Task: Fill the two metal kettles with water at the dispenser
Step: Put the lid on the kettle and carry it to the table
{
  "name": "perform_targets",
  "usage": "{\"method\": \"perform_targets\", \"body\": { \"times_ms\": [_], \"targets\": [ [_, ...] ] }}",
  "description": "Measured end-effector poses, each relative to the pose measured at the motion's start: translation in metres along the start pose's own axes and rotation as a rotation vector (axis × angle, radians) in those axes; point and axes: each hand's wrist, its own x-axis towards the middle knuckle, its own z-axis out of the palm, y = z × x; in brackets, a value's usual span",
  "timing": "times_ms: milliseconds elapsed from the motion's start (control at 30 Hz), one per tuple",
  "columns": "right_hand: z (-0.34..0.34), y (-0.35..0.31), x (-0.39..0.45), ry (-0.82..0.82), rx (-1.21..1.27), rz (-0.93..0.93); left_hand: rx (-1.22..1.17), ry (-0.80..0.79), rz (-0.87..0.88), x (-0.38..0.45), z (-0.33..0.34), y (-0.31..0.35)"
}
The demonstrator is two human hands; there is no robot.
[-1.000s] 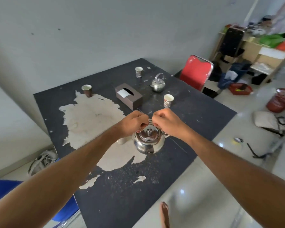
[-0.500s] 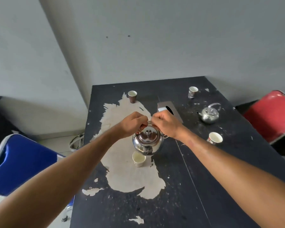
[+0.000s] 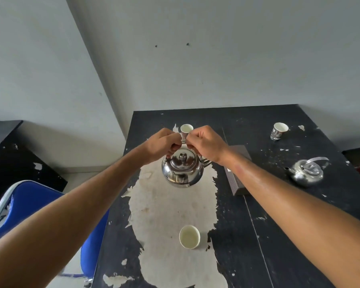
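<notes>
A shiny metal kettle with its lid on hangs in the air above the worn black table. My left hand and my right hand both grip its thin handle from either side, fingers curled round it. The handle is mostly hidden by my fingers. A second metal kettle stands on the table at the right, its handle raised and its spout pointing left. No water dispenser is in view.
Paper cups stand on the table: one near me, one behind my hands, one at the far right. A dark tissue box lies under my right forearm. A blue chair is at the left, a wall behind.
The view has swung left and closer over the table. The kettle in both hands has risen and moved toward the far side; the cup formerly beneath it now sits well nearer to me.
</notes>
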Motion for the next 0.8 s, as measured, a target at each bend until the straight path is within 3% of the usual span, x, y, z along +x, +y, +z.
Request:
{"method": "perform_targets", "body": {
  "times_ms": [400,800],
  "targets": [
    [0.031,0.115,0.109,0.079,0.009,0.081,0.044,0.243,-0.068,0.110,-0.011,-0.113],
    [0.073,0.210,0.120,0.098,0.040,0.239,0.070,0.259,-0.208,0.135,0.019,-0.196]
  ]
}}
